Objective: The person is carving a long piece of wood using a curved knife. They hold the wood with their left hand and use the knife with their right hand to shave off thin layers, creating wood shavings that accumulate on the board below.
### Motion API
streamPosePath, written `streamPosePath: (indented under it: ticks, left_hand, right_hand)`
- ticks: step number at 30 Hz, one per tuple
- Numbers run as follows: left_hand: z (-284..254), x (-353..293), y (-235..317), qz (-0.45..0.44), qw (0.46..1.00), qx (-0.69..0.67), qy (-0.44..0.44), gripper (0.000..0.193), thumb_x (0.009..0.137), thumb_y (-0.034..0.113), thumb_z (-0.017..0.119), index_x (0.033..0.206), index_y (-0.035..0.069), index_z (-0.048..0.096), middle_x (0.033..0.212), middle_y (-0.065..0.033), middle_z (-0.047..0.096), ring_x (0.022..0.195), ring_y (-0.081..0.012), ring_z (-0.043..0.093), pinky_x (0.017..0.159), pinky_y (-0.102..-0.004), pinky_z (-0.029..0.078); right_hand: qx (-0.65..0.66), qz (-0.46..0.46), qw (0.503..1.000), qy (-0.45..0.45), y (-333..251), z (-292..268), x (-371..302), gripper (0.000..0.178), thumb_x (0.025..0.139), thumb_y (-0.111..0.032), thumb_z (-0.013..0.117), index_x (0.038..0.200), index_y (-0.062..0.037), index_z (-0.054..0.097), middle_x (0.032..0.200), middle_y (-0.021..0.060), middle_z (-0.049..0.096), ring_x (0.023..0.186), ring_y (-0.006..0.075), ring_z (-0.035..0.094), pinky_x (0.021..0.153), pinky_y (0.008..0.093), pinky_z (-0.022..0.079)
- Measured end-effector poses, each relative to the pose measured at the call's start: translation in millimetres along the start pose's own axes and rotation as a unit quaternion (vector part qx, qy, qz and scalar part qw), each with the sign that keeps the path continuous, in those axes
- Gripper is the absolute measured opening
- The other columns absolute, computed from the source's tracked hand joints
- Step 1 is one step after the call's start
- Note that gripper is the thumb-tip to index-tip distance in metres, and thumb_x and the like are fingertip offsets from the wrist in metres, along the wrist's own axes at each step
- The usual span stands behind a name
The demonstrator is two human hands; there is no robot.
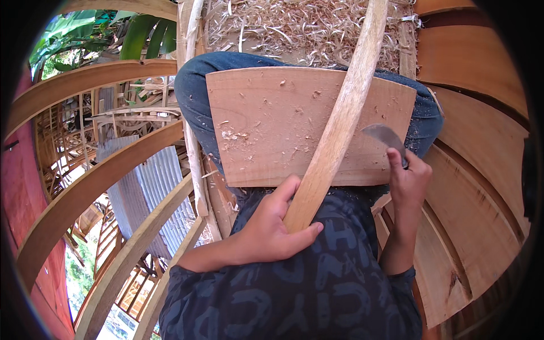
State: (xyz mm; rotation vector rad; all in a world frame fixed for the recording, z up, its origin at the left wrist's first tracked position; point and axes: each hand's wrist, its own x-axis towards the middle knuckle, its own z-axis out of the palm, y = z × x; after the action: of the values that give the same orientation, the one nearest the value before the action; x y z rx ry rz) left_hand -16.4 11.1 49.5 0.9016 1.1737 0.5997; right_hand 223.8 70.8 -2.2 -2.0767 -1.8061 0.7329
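Observation:
My left hand (279, 222) is closed round the near end of a long wooden strip (347, 113), just in front of my body. The strip slants up and to the right, across a wide wooden board (266, 127) that lies over my thighs. In my right hand (409, 177) is a knife with a short curved blade (384, 136), held over the board's right edge and apart from the strip. Small shavings are scattered on the board, mostly on its left half.
A thick heap of wood shavings (289, 28) covers the surface beyond my knees. Curved wooden ribs (96, 187) stand at my left, with corrugated metal sheets (150, 192) lower down behind them. Broad planks (476, 153) form a wall at my right.

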Motion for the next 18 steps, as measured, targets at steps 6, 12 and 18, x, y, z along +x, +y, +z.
streamPosePath:
  ticks: [6,12,18]
  left_hand:
    - [2,3,-4,-0.05,0.998,-0.019,-0.02,0.046,0.075,0.008,0.069,0.113,0.0,0.044,0.093,-0.0022,0.048,0.088,-0.0085,0.045,0.077,-0.0234,0.037]
    - [9,0,-11,-0.049,0.991,0.114,0.05,0.043,0.075,0.008,0.072,0.107,0.0,0.046,0.091,-0.0058,0.053,0.086,-0.0094,0.051,0.073,-0.0235,0.041]
    - [8,3,-5,-0.074,0.992,0.092,0.046,0.042,0.076,0.01,0.073,0.106,-0.001,0.046,0.089,-0.0067,0.054,0.084,-0.0098,0.052,0.071,-0.0233,0.041]
  right_hand:
    - [0.121,-0.014,0.985,-0.122,-13,-23,-21,0.058,0.073,-0.052,0.067,0.062,0.0035,0.053,0.049,0.016,0.044,0.042,0.0249,0.041,0.044,0.0336,0.035]
    - [0.006,-0.139,0.975,-0.172,-37,2,-31,0.059,0.062,-0.054,0.074,0.051,-0.0024,0.047,0.048,0.0144,0.047,0.045,0.0313,0.052,0.043,0.0364,0.039]
    - [-0.042,-0.097,0.992,-0.062,-15,5,-15,0.061,0.069,-0.054,0.069,0.054,0.0007,0.048,0.049,0.0136,0.046,0.045,0.0279,0.05,0.044,0.0345,0.037]
